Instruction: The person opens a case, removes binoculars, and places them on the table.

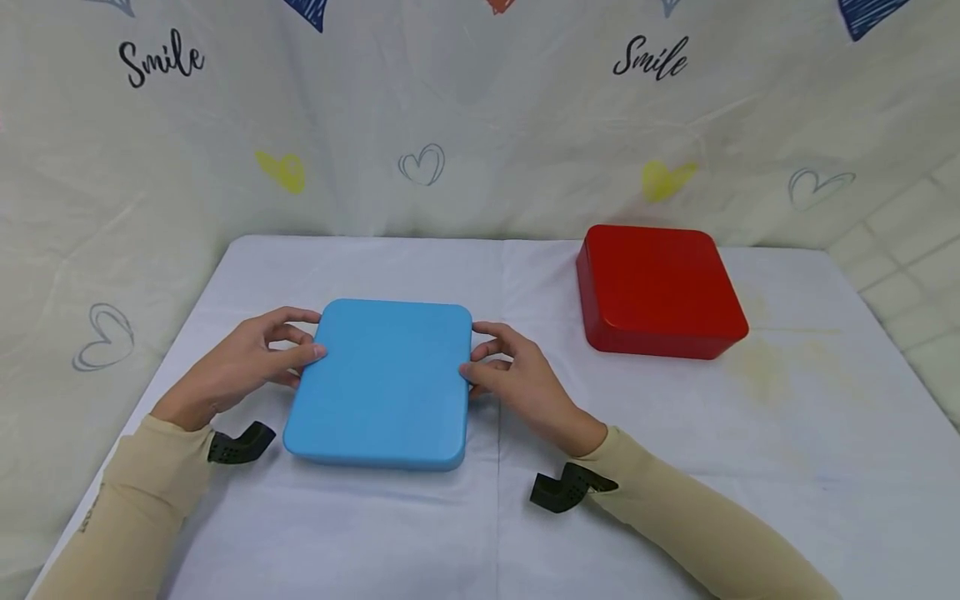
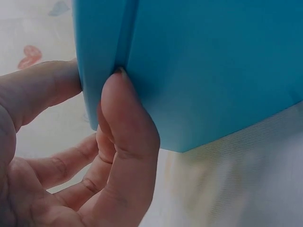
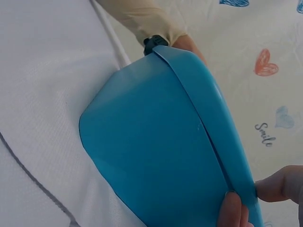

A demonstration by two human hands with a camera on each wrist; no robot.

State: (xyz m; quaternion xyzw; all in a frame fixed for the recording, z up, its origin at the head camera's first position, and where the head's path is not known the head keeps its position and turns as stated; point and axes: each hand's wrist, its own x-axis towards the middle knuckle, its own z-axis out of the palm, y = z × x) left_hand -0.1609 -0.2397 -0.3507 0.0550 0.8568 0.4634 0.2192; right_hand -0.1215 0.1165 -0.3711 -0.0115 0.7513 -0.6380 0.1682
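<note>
A blue box with rounded corners stands on the table in front of me, its flat lid [image 1: 382,379] facing up. Both wrist views show a seam between the lid's rim [image 3: 208,99] and the box body [image 3: 137,142]. My left hand [image 1: 251,362] pinches the lid's left edge, with a fingertip [image 2: 120,94] at the seam under the rim. On the opposite side, my right hand [image 1: 528,387] pinches the lid's right edge, one digit on top and fingertips [image 3: 230,208] at the seam. The box's inside is hidden.
A closed red box [image 1: 652,287] sits at the back right of the white-covered table [image 1: 787,500]. Behind the table hangs a pale printed sheet [image 1: 510,108]. Black wrist mounts [image 1: 242,444] stick out from both sleeves near the tabletop.
</note>
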